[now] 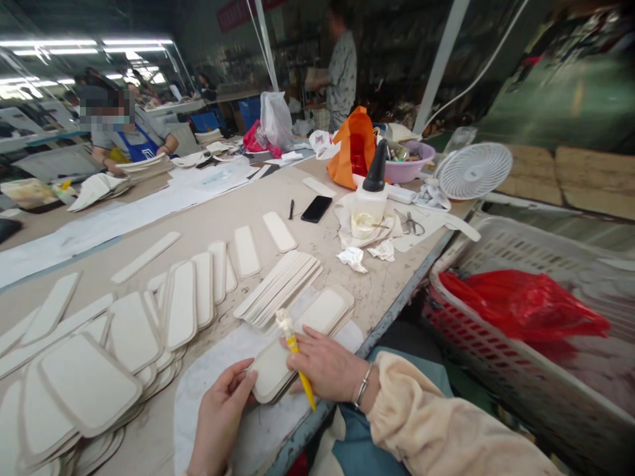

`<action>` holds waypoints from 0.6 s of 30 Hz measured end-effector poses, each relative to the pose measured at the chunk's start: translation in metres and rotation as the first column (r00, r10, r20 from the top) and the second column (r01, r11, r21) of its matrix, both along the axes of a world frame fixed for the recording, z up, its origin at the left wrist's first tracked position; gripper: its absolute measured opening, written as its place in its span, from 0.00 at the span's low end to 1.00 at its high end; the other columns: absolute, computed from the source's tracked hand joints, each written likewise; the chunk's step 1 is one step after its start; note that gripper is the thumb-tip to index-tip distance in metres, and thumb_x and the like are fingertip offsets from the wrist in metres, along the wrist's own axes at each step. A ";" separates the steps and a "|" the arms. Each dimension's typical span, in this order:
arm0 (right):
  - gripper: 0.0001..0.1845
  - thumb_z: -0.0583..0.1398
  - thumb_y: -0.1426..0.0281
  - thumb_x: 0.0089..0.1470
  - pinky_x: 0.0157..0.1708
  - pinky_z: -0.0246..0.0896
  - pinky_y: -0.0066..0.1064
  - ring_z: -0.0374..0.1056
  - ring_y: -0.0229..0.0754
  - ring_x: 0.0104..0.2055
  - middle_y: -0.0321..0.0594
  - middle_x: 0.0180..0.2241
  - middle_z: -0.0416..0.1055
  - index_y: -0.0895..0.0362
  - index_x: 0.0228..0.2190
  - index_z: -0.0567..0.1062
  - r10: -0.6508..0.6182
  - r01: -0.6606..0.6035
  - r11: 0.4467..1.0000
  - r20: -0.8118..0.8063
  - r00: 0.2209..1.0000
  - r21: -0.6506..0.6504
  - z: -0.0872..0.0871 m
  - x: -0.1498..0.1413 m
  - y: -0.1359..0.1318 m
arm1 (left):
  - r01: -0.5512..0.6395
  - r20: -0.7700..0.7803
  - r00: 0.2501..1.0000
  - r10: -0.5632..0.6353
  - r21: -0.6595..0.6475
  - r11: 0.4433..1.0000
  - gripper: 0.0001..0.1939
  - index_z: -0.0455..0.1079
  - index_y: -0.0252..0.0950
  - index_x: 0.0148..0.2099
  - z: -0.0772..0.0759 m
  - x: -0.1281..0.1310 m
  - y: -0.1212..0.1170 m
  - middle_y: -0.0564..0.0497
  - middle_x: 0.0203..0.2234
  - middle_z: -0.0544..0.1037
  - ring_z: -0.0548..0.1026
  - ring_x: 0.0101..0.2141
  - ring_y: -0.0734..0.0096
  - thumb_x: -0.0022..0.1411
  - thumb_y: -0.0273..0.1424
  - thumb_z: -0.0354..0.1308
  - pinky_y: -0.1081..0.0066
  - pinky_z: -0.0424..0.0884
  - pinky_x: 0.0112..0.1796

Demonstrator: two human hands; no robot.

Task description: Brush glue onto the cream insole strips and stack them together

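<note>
My right hand [330, 365] is closed round a yellow-handled brush [303, 380], its whitish, clotted tip pointing away from me. Its fingers rest over a stack of off-white, round-cornered panels [325, 311] with beige borders. My left hand [223, 406] pinches the near left corner of the top panel [268, 371] between thumb and fingers. Under the stack lies a pale sheet [198, 403] at the table's edge. Just beyond, a fanned pile of narrow off-white strips [280, 284] lies flat.
Many similar panels [89, 383] overlap across the left. Farther back are a phone [316, 209], a black-nozzled bottle [372, 198], scissors [413, 225], crumpled tissue [352, 258], an orange bag [350, 149] and a fan [473, 170]. A basket [496, 317] stands right; a co-worker [136, 135] sits across.
</note>
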State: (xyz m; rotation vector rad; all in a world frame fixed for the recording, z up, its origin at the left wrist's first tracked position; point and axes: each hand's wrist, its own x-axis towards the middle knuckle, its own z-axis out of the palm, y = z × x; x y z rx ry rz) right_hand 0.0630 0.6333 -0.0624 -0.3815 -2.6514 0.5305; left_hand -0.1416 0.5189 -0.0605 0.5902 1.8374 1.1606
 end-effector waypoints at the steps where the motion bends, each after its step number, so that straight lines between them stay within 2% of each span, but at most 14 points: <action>1: 0.19 0.59 0.53 0.55 0.63 0.45 0.43 0.58 0.45 0.60 0.49 0.54 0.67 0.55 0.39 0.69 -0.021 0.021 1.000 0.017 1.000 -0.015 -0.001 0.001 0.001 | 0.009 -0.004 1.000 -0.009 -0.003 1.000 0.27 0.72 0.35 0.43 -0.001 -0.001 0.000 0.51 0.27 0.79 0.75 0.27 0.68 0.43 0.45 0.68 0.73 0.72 0.27; 3: 0.19 0.61 0.55 0.54 0.63 0.44 0.44 0.57 0.45 0.61 0.50 0.55 0.67 0.56 0.40 0.69 -0.119 0.120 0.991 0.032 0.992 -0.052 -0.003 0.007 0.005 | 0.026 -0.013 1.000 -0.026 -0.007 1.000 0.26 0.73 0.35 0.43 -0.002 -0.002 0.000 0.51 0.27 0.79 0.75 0.27 0.69 0.44 0.45 0.68 0.73 0.72 0.27; 6: 0.18 0.62 0.58 0.54 0.62 0.45 0.47 0.58 0.47 0.61 0.51 0.56 0.65 0.56 0.41 0.68 -0.306 0.308 0.947 0.038 0.951 -0.094 -0.007 0.017 0.015 | 0.016 -0.023 1.000 -0.016 -0.005 1.000 0.25 0.73 0.35 0.42 0.002 0.000 0.000 0.51 0.26 0.78 0.74 0.27 0.69 0.44 0.45 0.68 0.73 0.71 0.27; 13: 0.13 0.61 0.64 0.55 0.57 0.51 0.56 0.63 0.56 0.55 0.55 0.52 0.68 0.58 0.40 0.69 -0.633 0.632 0.772 0.016 0.774 -0.066 -0.011 0.026 0.033 | -0.012 -0.040 0.999 0.013 0.029 1.000 0.25 0.73 0.33 0.40 0.013 0.010 0.004 0.52 0.23 0.77 0.72 0.24 0.71 0.43 0.44 0.68 0.74 0.69 0.25; 16: 0.13 0.60 0.64 0.56 0.54 0.55 0.57 0.64 0.58 0.52 0.55 0.47 0.70 0.59 0.40 0.69 -0.708 0.702 0.706 -0.055 0.704 -0.099 -0.012 0.028 0.039 | -0.014 -0.138 0.990 0.020 0.045 0.999 0.24 0.73 0.33 0.40 0.017 0.011 0.003 0.52 0.23 0.77 0.72 0.24 0.70 0.44 0.44 0.67 0.72 0.69 0.26; 18: 0.14 0.59 0.64 0.56 0.54 0.57 0.54 0.63 0.56 0.53 0.53 0.47 0.70 0.58 0.42 0.68 -0.699 0.681 0.715 -0.151 0.699 -0.160 -0.013 0.030 0.041 | 0.000 -0.246 0.969 0.018 0.073 0.997 0.22 0.74 0.34 0.40 0.023 0.011 0.001 0.51 0.25 0.77 0.73 0.26 0.68 0.46 0.43 0.66 0.71 0.70 0.29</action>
